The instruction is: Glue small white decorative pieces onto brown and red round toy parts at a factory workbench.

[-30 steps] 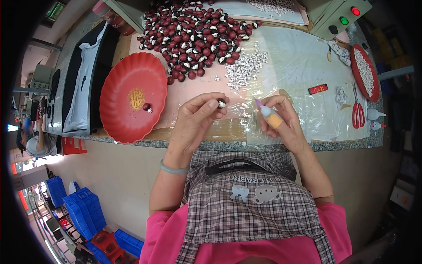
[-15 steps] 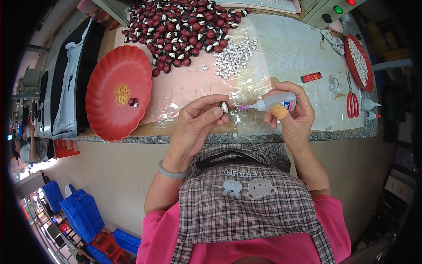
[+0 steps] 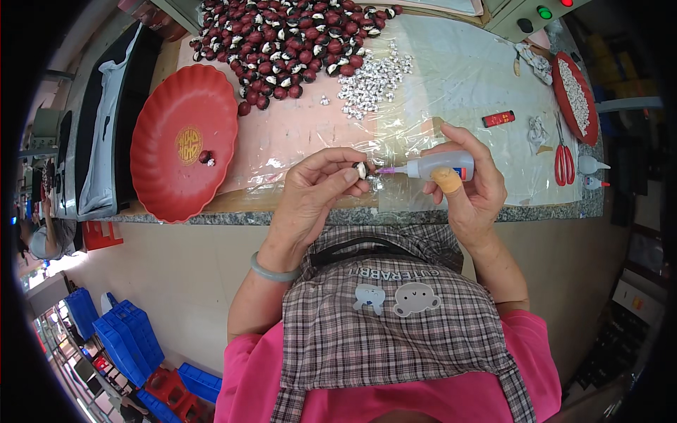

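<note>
Between the thumb and fingers of my left hand (image 3: 310, 185) is a small round black-and-white piece (image 3: 362, 170), like those on the heap. My right hand (image 3: 474, 194) grips a translucent squeeze bottle (image 3: 431, 167) with a thin purple nozzle, lying nearly level. The nozzle tip points left at the piece, very close to it; whether they touch I cannot tell. A yellowish cover wraps my right thumb. Beyond my hands lies a large heap of dark red, black and white balls (image 3: 282, 53), with a pile of small white bits (image 3: 370, 84) beside it.
At left, a red scalloped dish (image 3: 159, 127) holds a ball and a white bit, beside a black tray (image 3: 130, 92). On the right lie red-handled scissors (image 3: 564, 166), a red-and-black stick-like item (image 3: 498, 119), small bottles (image 3: 591, 166) and a red dish of white bits (image 3: 560, 67).
The bottle in my right hand has moved slightly left, bringing its nozzle tip nearer the piece. My left hand keeps its pinch. The whole view has shifted a little.
</note>
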{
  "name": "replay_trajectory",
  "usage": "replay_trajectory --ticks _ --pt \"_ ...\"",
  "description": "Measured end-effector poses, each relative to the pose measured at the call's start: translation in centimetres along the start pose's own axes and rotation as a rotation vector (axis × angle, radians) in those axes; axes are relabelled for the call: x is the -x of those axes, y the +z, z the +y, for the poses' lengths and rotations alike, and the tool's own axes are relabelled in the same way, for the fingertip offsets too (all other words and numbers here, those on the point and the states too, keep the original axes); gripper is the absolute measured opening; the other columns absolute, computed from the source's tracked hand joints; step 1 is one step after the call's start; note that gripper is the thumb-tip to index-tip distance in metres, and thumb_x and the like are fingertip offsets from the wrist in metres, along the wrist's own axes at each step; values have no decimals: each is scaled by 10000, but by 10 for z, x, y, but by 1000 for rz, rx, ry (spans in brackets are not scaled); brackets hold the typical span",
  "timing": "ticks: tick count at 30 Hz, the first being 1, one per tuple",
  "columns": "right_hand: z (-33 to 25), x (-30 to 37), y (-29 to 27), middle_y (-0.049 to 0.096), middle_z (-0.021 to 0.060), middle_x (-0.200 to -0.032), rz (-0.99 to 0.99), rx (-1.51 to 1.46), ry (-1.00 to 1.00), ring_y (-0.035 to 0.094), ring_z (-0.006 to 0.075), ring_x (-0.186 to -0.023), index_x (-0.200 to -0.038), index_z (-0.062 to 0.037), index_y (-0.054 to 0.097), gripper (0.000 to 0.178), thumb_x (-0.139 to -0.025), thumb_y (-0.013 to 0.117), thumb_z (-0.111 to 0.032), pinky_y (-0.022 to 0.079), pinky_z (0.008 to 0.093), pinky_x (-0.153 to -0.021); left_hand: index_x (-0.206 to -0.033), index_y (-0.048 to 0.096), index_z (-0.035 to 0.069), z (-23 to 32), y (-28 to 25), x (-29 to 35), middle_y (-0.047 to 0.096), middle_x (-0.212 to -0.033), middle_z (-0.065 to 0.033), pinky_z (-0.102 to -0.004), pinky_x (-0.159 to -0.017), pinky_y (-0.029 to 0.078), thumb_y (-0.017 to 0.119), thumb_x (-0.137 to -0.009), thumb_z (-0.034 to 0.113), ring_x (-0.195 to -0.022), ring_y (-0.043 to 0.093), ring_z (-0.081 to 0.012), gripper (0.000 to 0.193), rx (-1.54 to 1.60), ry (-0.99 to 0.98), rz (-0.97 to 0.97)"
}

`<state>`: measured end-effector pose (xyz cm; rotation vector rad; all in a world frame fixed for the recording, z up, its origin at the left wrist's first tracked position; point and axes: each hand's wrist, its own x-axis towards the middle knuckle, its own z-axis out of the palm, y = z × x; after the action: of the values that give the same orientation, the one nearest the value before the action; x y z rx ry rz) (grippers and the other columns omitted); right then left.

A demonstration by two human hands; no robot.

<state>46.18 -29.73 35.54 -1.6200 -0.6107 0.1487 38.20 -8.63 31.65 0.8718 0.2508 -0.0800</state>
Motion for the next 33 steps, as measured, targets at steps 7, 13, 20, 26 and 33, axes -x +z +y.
replay_trajectory --ticks 7,13,20,26,33 --pt "1 -2 1 660 129 -961 -25 91 -58 584 88 -636 -1318 18 481 432 -938 601 -149 443 184 -505 -1145 624 -29 0 0 0 674 -973 -89 -255 -772 550 598 -915 1 -830 661 -133 233 -20 -22 6" --pt "-2 0 2 702 132 -927 26 268 -123 695 198 -831 -1215 -14 602 435 -817 741 -123 537 290 -722 -1141 630 -22 0 2 -1 675 -939 -81 -247 -766 544 606 -913 8 -810 658 -129 232 -10 -31 8" --pt "7 -2 -5 700 120 -938 35 234 -209 688 186 -846 -1162 -2 605 388 -824 750 -123 540 289 -719 -1132 636 -15 1 0 0 684 -938 -82 -238 -741 538 614 -910 17 -791 651 -121 225 -37 -27 31" --pt "26 -14 -17 657 113 -1000 54 -496 268 647 160 -872 -1124 -7 557 350 -822 733 -39 542 277 -723 -1133 632 -15 3 -16 0 696 -1012 -109 -232 -732 541 625 -907 31 -790 655 -118 231 -8 -5 41" --pt "52 -46 -9 621 89 -993 -89 -357 467 651 169 -874 -1087 -36 514 322 -825 700 -42 540 283 -739 -1187 615 -24 3 -21 2 682 -1064 -129 -240 -775 553 611 -912 20 -852 670 -137 278 6 -13 62"
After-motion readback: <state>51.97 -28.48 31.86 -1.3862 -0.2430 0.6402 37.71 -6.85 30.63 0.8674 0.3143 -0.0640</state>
